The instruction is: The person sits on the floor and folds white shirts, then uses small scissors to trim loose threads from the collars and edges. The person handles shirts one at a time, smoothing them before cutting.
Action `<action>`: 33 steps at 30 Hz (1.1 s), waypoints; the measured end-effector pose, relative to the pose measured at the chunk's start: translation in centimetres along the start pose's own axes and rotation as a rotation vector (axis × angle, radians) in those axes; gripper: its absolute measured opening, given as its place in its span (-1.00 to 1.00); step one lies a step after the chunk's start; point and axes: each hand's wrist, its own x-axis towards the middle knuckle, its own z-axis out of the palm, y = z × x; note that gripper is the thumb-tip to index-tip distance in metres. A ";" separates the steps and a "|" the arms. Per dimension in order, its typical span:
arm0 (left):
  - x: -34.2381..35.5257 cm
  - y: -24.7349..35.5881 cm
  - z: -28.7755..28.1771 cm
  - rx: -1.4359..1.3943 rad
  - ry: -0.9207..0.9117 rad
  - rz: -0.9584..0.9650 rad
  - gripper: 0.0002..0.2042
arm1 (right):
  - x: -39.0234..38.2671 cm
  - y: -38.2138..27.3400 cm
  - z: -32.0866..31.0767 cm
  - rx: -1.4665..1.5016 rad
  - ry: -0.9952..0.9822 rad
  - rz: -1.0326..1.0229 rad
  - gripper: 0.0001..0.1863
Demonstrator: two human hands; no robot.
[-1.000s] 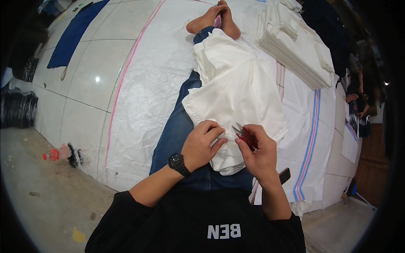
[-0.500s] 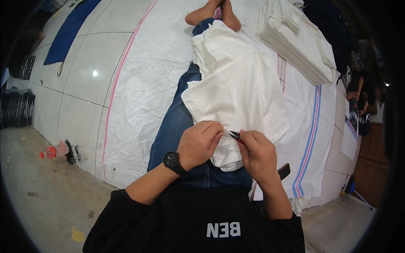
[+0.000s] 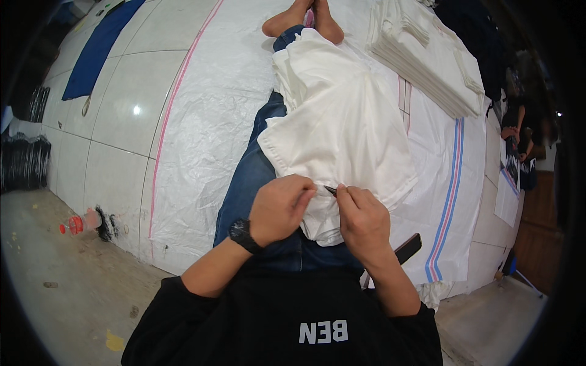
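A white cloth garment [image 3: 342,128] lies spread over my outstretched legs in blue jeans [image 3: 244,189]. My left hand [image 3: 282,204], with a black watch on its wrist, pinches the near part of the cloth between thumb and fingers. Just to its right, my right hand [image 3: 365,218] is closed around small dark thread snips [image 3: 330,190]. Only the snips' pointed tip shows, aimed left at the pinched cloth; their handles are hidden in my palm. Whether the blades touch the cloth, I cannot tell.
A stack of folded white cloths [image 3: 427,58] sits at the far right. Beside my right forearm lies a dark phone [image 3: 408,248]. White sheeting [image 3: 195,152] covers the tiles. A plastic bottle with a red cap [image 3: 79,224] lies left. Another person [image 3: 519,131] is at the far right.
My right hand has moved slightly left and turned, so less of the snips shows. The left hand has shifted a little left, still pinching the cloth.
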 end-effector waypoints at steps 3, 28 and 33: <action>-1.6 -2.1 -4.5 -0.100 0.035 -0.191 -0.96 | -0.2 0.7 -0.3 0.160 0.049 0.051 -0.66; 3.7 -3.1 -4.4 -0.026 -0.121 0.048 -0.63 | -0.4 2.4 -2.8 0.037 -0.158 0.150 -0.64; 5.8 -2.0 -4.3 -0.346 -0.132 -0.073 -0.69 | 0.3 3.5 -3.0 0.350 0.008 0.294 -0.79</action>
